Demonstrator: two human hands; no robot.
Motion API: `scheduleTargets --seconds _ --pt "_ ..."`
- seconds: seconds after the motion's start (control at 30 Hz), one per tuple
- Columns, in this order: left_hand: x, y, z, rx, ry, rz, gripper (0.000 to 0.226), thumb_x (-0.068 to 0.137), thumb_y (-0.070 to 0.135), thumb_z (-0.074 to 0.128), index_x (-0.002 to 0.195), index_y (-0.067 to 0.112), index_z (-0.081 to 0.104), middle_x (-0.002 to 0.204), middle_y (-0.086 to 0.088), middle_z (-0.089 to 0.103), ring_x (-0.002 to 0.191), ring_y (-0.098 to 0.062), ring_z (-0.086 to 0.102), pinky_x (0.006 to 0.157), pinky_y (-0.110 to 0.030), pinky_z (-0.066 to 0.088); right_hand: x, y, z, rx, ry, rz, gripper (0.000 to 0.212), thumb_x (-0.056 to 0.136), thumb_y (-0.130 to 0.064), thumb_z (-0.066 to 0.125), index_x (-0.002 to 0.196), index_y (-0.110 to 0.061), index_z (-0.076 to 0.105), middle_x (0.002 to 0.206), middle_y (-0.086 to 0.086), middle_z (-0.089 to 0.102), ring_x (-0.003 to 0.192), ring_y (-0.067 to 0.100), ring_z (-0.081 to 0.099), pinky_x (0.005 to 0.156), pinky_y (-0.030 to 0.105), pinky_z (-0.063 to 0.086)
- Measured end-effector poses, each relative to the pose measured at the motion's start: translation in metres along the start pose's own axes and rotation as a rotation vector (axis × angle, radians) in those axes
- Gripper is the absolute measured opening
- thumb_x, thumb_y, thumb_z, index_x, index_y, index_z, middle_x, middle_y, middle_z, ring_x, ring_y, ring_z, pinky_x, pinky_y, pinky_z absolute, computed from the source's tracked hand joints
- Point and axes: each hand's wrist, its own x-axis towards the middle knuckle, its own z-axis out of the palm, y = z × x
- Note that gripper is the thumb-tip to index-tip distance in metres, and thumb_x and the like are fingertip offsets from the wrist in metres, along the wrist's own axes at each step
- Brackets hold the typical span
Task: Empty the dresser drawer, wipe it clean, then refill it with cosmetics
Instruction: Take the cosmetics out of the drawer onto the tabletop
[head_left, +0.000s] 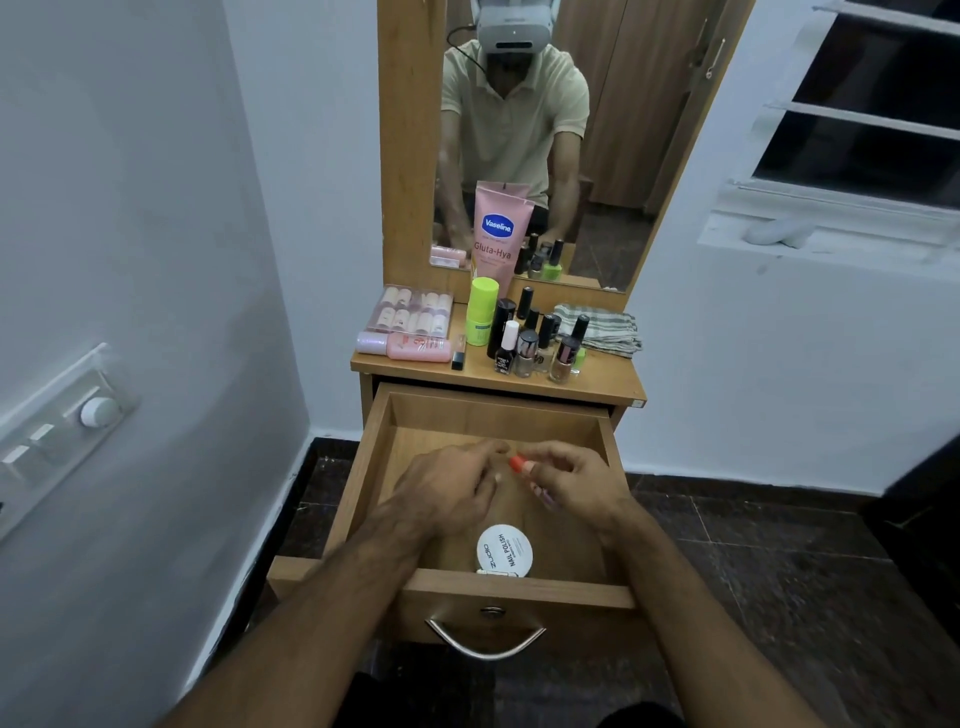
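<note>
The wooden dresser drawer (363, 467) is pulled out, and both my hands are inside it. My right hand (576, 486) pinches a small stick with an orange-red cap (519, 464). My left hand (447, 491) hovers just left of that cap with its fingers loosely curled; I cannot see anything held in it. A round white nail-polish tub (505, 552) lies by the drawer's front wall. On the dresser top (608, 382) stand several nail polish bottles (527, 353), a lime green bottle (482, 312), a pink Vaseline tube (498, 231), a pink bottle (415, 347) and a clear box of small bottles (413, 312).
A folded checked cloth (602, 327) lies at the right of the dresser top. The mirror (597, 156) rises behind the cosmetics. A white wall with a switch panel (62, 426) is on the left, a window (857, 130) on the right. The floor (779, 571) is dark tile.
</note>
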Motion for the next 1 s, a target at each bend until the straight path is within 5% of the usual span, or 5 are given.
scheduleTargets --seconds 0.17,0.4,0.57,0.87,1.0 --pt "-0.001 0.000 0.000 -0.019 0.063 0.095 0.051 0.097 0.042 0.054 0.147 0.034 0.043 0.139 0.013 0.059 0.115 -0.012 0.061 0.094 -0.035 0.052 0.003 0.002 0.004 0.169 -0.011 -0.036 0.019 0.092 -0.015 0.074 0.110 -0.012 0.072 0.102 0.017 0.074 0.087 0.021 0.071 0.071 0.027 0.059" --pt "-0.001 -0.003 -0.001 -0.021 0.120 0.043 0.034 0.100 0.041 0.051 0.133 0.035 0.057 0.120 0.013 0.067 0.104 -0.012 0.061 0.085 -0.035 0.053 -0.003 0.004 0.002 0.322 0.018 -0.031 0.021 0.088 -0.004 0.074 0.108 -0.006 0.070 0.108 0.018 0.074 0.097 0.023 0.074 0.079 0.028 0.061" --pt "0.002 -0.004 -0.002 -0.024 0.105 0.093 0.037 0.098 0.043 0.044 0.124 0.026 0.064 0.104 0.006 0.071 0.088 -0.015 0.064 0.076 -0.039 0.053 -0.005 0.000 0.000 0.358 0.037 -0.013 0.016 0.091 -0.008 0.072 0.107 -0.003 0.071 0.088 0.009 0.078 0.080 0.017 0.076 0.071 0.024 0.062" --pt "-0.001 0.002 0.000 -0.027 0.142 0.069 0.036 0.098 0.037 0.058 0.133 0.031 0.058 0.115 0.009 0.067 0.100 -0.012 0.062 0.085 -0.035 0.053 0.003 0.008 0.006 0.229 0.054 -0.040 0.016 0.099 -0.023 0.065 0.109 -0.014 0.074 0.096 0.006 0.077 0.090 0.018 0.074 0.077 0.025 0.060" --pt "-0.001 -0.005 -0.001 -0.045 0.169 0.022 0.037 0.098 0.033 0.059 0.135 0.031 0.056 0.123 0.010 0.066 0.105 -0.011 0.063 0.088 -0.036 0.054 0.004 0.013 0.006 0.005 0.020 -0.103 0.026 0.101 -0.012 0.058 0.113 -0.026 0.076 0.107 -0.003 0.074 0.092 0.008 0.065 0.076 0.019 0.053"
